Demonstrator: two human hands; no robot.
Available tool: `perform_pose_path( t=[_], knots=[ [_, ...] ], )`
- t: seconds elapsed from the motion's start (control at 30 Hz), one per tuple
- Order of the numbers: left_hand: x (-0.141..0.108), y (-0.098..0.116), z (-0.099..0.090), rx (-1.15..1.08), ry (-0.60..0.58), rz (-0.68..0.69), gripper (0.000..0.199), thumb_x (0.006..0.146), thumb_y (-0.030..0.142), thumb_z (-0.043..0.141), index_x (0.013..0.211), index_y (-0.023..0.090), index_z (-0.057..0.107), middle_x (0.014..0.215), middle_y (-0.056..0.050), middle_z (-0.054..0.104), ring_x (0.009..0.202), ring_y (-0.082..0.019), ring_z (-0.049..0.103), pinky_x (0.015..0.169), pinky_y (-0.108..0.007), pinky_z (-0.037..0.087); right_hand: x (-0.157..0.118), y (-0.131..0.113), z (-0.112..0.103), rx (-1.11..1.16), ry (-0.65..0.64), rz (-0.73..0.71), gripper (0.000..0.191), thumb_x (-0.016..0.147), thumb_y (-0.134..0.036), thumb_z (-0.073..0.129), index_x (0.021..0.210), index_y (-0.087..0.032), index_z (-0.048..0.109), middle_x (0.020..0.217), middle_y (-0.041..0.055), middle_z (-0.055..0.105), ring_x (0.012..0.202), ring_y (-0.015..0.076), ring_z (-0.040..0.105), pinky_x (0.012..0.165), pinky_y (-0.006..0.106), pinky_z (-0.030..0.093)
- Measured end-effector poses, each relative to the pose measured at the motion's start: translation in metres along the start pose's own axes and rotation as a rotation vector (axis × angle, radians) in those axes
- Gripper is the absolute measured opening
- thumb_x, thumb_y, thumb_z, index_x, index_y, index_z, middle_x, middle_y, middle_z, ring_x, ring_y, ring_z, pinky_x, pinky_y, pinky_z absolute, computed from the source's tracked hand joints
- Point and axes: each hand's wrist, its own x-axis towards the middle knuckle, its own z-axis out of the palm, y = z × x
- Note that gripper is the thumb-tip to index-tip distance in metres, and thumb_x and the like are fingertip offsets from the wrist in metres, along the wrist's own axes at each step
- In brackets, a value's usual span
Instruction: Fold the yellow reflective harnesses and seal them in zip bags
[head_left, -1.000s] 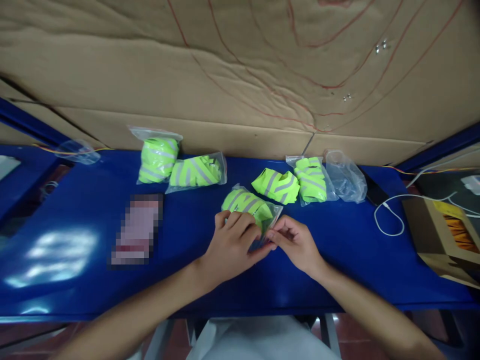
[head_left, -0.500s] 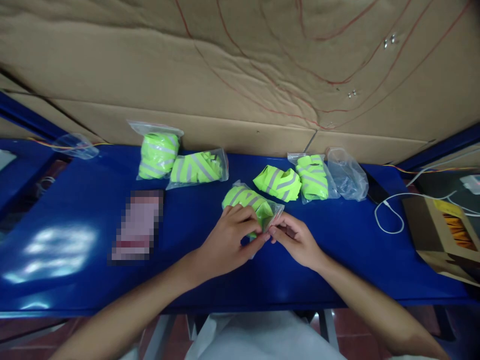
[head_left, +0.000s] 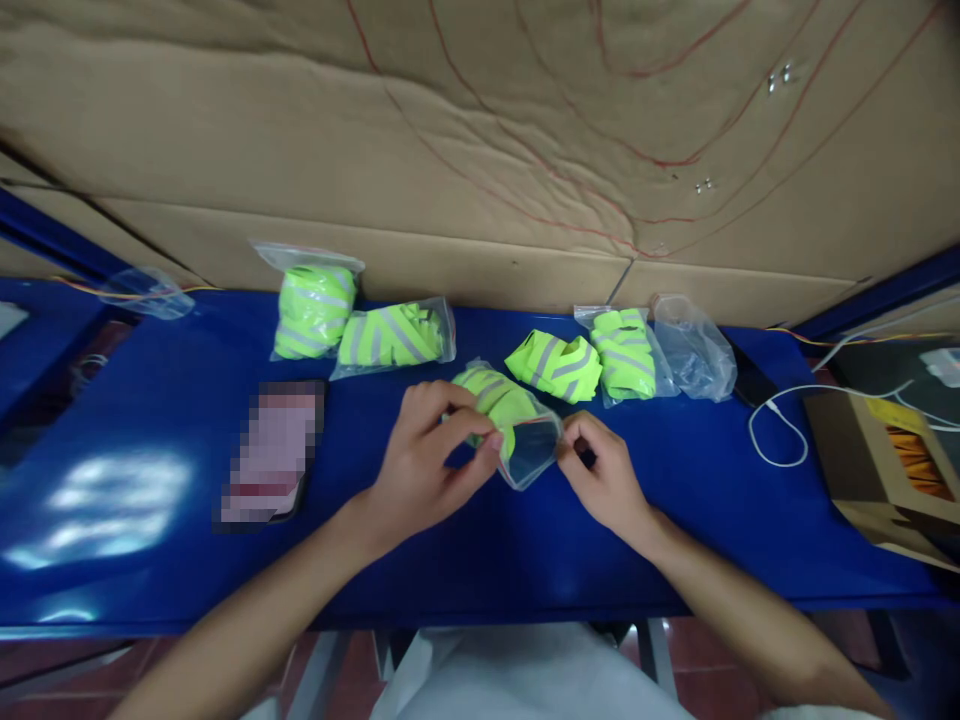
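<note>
Left hand (head_left: 427,458) and right hand (head_left: 606,475) pinch the clear bag (head_left: 534,452) by opposite edges, apparently opening it. Next calls for steady edges.

Muted indoor light, with strong white glare at the left of the frame

Soft-edged white reflections lie on the glossy blue table (head_left: 172,400) at the left and lower left, suggesting light from overhead. The cardboard (head_left: 247,130) across the top is duller, darkening towards the upper right corner, and shade dims the floor (head_left: 705,690) along the bottom. Pale highlights trace the rim of the clear bag (head_left: 534,455) near the centre. Focus is soft throughout, smearing fine detail, and the wide view stretches towards the sides. Coarse square blocks hide the screen of the phone (head_left: 274,450) left of centre.
</note>
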Motion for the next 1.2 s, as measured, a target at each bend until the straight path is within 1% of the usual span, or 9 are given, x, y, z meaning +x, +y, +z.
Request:
perform_pose_path(
  t=[0.13, 0.23, 0.33, 0.43, 0.57, 0.7, 0.87, 1.0, 1.2],
  knots=[
    [-0.003, -0.025, 0.013, 0.075, -0.325, 0.217, 0.080, 0.083, 0.071, 0.073, 0.143, 0.022, 0.053, 0.151, -0.020, 0.052, 0.142, -0.038, 0.048, 0.115, -0.053, 0.037, -0.001, -0.004, -0.003, -0.032, -0.025, -0.035, 0.019, 0.097, -0.020, 0.056, 0.079, -0.021, 0.050, 0.078, -0.0013, 0.054, 0.070, 0.0117, 0.053, 0.065, 0.025, 0.043],
    [-0.004, -0.047, 0.023, 0.118, -0.468, 0.179, 0.107, 0.076, 0.079, 0.073, 0.158, 0.020, 0.038, 0.162, -0.022, 0.043, 0.153, -0.041, 0.036, 0.125, -0.056, 0.025, -0.003, -0.007, -0.004, -0.109, -0.038, -0.047, 0.020, 0.097, -0.022, 0.058, 0.079, -0.022, 0.049, 0.076, -0.0021, 0.053, 0.068, 0.0112, 0.052, 0.063, 0.025, 0.041],
    [-0.007, -0.059, 0.029, 0.150, -0.490, 0.128, 0.097, 0.081, 0.073, 0.074, 0.157, 0.022, 0.043, 0.151, -0.019, 0.056, 0.143, -0.037, 0.050, 0.126, -0.055, 0.025, -0.004, -0.008, -0.007, -0.190, -0.011, -0.047, 0.032, 0.097, -0.025, 0.060, 0.072, -0.022, 0.042, 0.065, -0.0052, 0.044, 0.058, 0.0093, 0.042, 0.058, 0.025, 0.034],
    [-0.010, -0.056, 0.034, 0.193, -0.390, 0.096, 0.085, 0.084, 0.070, 0.072, 0.150, 0.021, 0.051, 0.138, -0.018, 0.063, 0.132, -0.035, 0.057, 0.123, -0.057, 0.029, -0.004, -0.009, -0.009, -0.184, 0.019, -0.073, 0.038, 0.098, -0.031, 0.064, 0.068, -0.021, 0.043, 0.062, -0.0058, 0.041, 0.056, 0.0083, 0.039, 0.057, 0.025, 0.033],
    [-0.014, -0.039, 0.041, 0.256, -0.301, 0.127, 0.075, 0.088, 0.066, 0.069, 0.145, 0.020, 0.054, 0.135, -0.018, 0.063, 0.128, -0.035, 0.058, 0.122, -0.059, 0.028, -0.004, -0.010, -0.011, -0.144, 0.012, -0.055, 0.014, 0.097, -0.032, 0.069, 0.088, -0.022, 0.065, 0.066, -0.0056, 0.048, 0.058, 0.0088, 0.045, 0.059, 0.024, 0.038],
    [-0.016, -0.030, 0.044, 0.316, -0.240, 0.070, 0.073, 0.089, 0.060, 0.070, 0.146, 0.019, 0.052, 0.133, -0.019, 0.063, 0.127, -0.035, 0.060, 0.122, -0.058, 0.029, -0.004, -0.011, -0.012, -0.159, 0.100, -0.066, 0.006, 0.095, -0.028, 0.069, 0.093, -0.022, 0.067, 0.068, -0.0048, 0.048, 0.059, 0.0100, 0.046, 0.060, 0.024, 0.040],
    [-0.017, -0.032, 0.042, 0.321, -0.157, 0.122, 0.070, 0.090, 0.055, 0.072, 0.147, 0.022, 0.050, 0.136, -0.019, 0.062, 0.130, -0.036, 0.058, 0.121, -0.059, 0.032, -0.002, -0.006, -0.014, -0.211, -0.005, 0.001, 0.017, 0.095, -0.033, 0.069, 0.108, -0.022, 0.070, 0.070, -0.0037, 0.055, 0.060, 0.0108, 0.050, 0.061, 0.025, 0.041],
    [-0.017, -0.030, 0.044, 0.283, -0.126, 0.151, 0.069, 0.091, 0.051, 0.072, 0.147, 0.020, 0.047, 0.135, -0.020, 0.060, 0.131, -0.036, 0.056, 0.121, -0.059, 0.035, 0.000, -0.001, -0.015, -0.047, -0.184, 0.103, 0.017, 0.096, -0.034, 0.068, 0.108, -0.023, 0.069, 0.071, -0.0031, 0.059, 0.062, 0.0119, 0.053, 0.059, 0.024, 0.042],
    [-0.020, -0.025, 0.048, 0.268, -0.168, 0.107, 0.066, 0.093, 0.051, 0.070, 0.146, 0.019, 0.048, 0.135, -0.021, 0.060, 0.131, -0.035, 0.056, 0.119, -0.059, 0.036, 0.005, 0.004, -0.013, 0.045, -0.110, 0.064, 0.021, 0.087, -0.039, 0.081, 0.092, -0.023, 0.069, 0.099, 0.0032, 0.064, 0.094, 0.0190, 0.063, 0.084, 0.031, 0.051]
  ],
)
